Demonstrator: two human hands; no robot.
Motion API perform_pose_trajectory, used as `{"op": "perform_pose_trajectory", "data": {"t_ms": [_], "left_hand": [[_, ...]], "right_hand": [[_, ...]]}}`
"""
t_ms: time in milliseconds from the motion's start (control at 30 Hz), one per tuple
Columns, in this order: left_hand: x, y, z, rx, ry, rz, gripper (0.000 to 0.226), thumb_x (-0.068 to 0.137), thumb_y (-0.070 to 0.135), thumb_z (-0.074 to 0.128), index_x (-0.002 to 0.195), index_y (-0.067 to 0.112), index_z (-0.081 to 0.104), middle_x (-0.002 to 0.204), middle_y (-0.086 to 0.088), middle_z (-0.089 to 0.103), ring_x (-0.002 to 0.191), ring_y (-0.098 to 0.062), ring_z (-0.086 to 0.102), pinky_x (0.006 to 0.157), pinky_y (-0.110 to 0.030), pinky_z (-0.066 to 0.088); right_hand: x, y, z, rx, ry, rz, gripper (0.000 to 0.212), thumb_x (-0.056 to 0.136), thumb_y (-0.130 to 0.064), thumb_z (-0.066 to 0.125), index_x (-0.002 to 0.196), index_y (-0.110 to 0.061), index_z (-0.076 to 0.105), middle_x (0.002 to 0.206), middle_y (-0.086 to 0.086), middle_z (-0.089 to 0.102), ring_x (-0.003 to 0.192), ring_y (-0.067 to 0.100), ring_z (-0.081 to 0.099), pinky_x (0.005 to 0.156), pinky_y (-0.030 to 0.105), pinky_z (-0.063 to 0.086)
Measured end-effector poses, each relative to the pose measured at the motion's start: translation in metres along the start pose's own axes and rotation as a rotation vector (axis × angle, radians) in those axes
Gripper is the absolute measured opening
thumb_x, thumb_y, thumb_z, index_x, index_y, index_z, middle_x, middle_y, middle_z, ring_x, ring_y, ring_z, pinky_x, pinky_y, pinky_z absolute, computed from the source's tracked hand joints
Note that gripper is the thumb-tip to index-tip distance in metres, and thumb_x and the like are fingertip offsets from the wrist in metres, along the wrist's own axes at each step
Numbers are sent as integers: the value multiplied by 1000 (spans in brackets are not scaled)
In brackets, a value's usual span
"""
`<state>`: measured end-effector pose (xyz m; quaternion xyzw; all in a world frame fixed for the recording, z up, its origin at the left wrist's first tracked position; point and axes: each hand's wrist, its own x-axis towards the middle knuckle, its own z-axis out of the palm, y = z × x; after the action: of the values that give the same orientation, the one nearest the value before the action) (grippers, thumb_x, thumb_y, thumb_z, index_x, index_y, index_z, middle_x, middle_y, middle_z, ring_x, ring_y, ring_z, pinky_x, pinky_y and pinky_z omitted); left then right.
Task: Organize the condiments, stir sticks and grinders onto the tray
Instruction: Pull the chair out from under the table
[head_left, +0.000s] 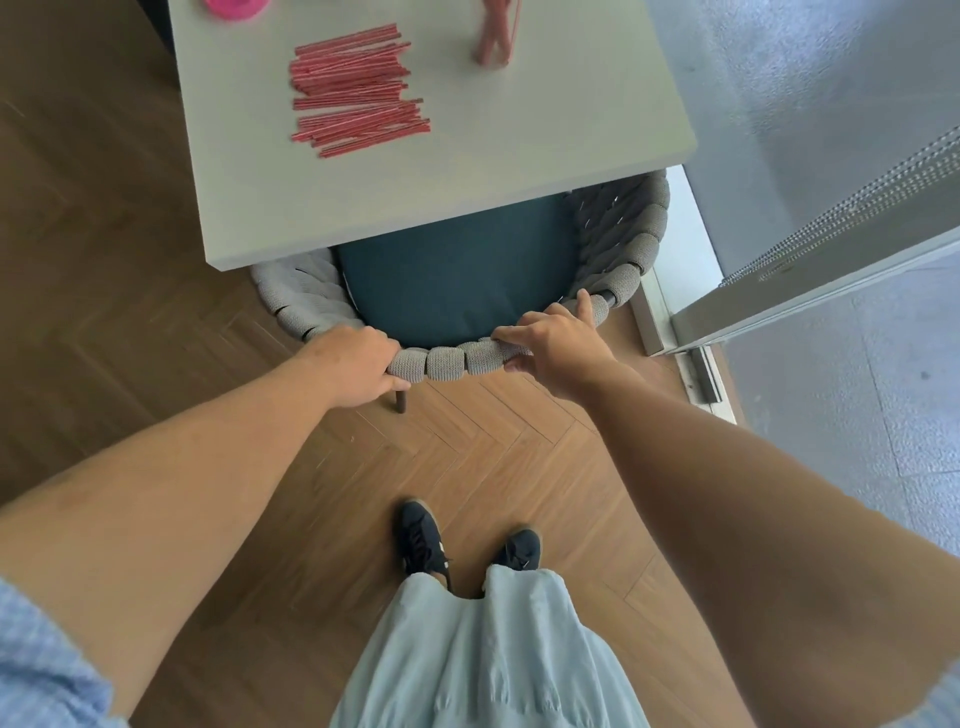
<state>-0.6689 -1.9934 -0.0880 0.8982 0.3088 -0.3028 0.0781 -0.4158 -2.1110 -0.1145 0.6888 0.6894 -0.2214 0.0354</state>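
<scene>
A loose pile of red-and-white stir sticks (358, 91) lies on the grey table (467, 171). A blurred upright bunch of red sticks (496, 36) stands further back. A pink object (234, 8) shows at the top edge. I stand behind a chair with a grey woven back rim (447, 358) and a dark teal seat cushion (457, 270). My left hand (358, 366) grips the rim at its left. My right hand (558, 338) grips the rim at its right. No tray, condiments or grinders are in view.
The chair is tucked partly under the table's near edge. Herringbone wood floor (493, 457) runs under my dark shoes (423, 540). A glass door or window frame (779, 291) and its floor track stand close to the right of the chair.
</scene>
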Motion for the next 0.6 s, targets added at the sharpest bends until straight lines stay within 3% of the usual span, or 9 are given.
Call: {"op": "perform_pose_trajectory", "data": {"t_ms": [367, 600], "left_hand": [[9, -14, -7, -6, -12, -5, 55, 93, 70, 48, 119, 23, 62, 110, 0, 68, 100, -27, 66, 78, -40, 54], [-5, -10, -11, -137, -49, -52, 60, 90, 65, 57, 136, 28, 54, 129, 1, 61, 117, -25, 60, 95, -46, 52]], "right_hand": [[17, 5, -2, 1, 7, -11, 44, 96, -46, 61, 139, -41, 54, 119, -7, 63, 118, 27, 51, 115, 72, 4], [14, -5, -8, -32, -38, 37, 49, 94, -52, 62, 141, -40, 50, 123, -5, 62, 126, 29, 48, 117, 68, 6]]}}
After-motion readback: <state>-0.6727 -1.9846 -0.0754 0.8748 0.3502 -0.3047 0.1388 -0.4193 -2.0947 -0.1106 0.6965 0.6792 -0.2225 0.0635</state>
